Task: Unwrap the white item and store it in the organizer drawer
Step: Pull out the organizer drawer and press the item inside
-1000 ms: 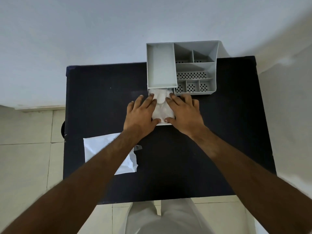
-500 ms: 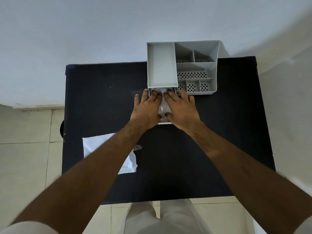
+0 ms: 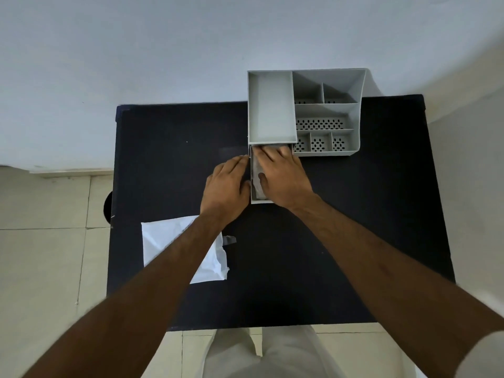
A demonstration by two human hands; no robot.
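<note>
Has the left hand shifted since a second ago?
Yes. The left hand has slid off the white item to the left, outside the drawer wall; the organizer stayed put.

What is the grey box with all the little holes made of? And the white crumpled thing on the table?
The grey organizer looks like matte moulded plastic: thin even walls, neat punched holes. The white wrapper looks like thin plastic film or paper, creased and faintly glossy; I cannot tell which.

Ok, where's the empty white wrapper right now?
In the head view the white wrapper lies on the black table near its left edge, partly under the left forearm, well short of the grey organizer.
</note>
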